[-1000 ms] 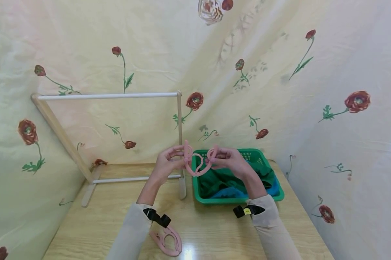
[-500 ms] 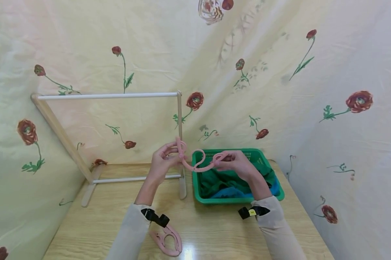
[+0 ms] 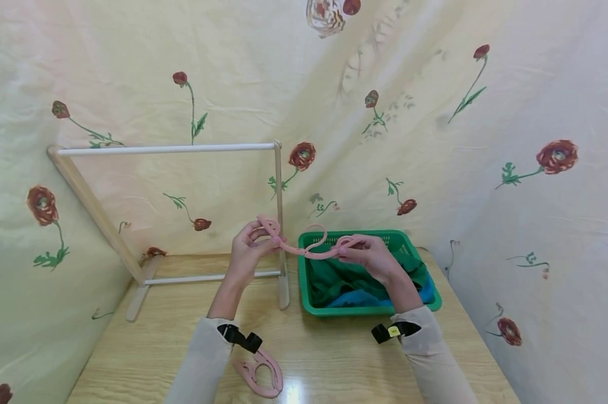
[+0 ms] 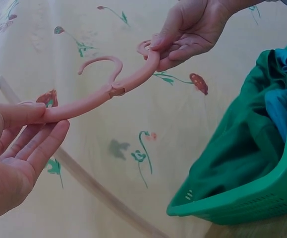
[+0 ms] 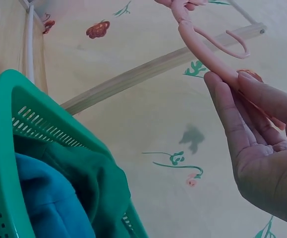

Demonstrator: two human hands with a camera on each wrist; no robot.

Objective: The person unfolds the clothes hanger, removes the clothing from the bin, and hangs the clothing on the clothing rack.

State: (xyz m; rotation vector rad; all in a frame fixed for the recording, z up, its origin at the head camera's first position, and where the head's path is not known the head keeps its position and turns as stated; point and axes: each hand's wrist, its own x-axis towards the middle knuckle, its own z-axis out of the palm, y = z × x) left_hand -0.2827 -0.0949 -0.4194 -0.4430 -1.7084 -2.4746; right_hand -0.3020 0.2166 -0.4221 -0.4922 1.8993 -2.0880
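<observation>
Both hands hold a pink folding clothes hanger point(image 3: 318, 255) up in the air, its two arms spread nearly into one shallow curve. My left hand point(image 3: 247, 251) pinches the left arm near its end between thumb and fingers. At the other end my right hand point(image 3: 376, 259) pinches the right arm. The curved hook point(image 4: 114, 64) rises from the central joint between them. On the table below, beside the left sleeve, lies a second pink hanger point(image 3: 279, 377), folded up; the wrist camera overlaps its top.
A green basket point(image 3: 306, 303) with green cloth point(image 3: 336, 280) and blue cloth point(image 3: 357, 299) stands under the right hand. To the left is a wooden rack with a white top bar point(image 3: 167, 149); its right post point(image 3: 279, 185) rises just behind the left hand. Flowered fabric surrounds the table point(image 3: 354, 359).
The hanger's arms have swung apart, from a deep U shape to a nearly flat curve. My left hand has moved left and my right hand slightly right, both still pinching it.
</observation>
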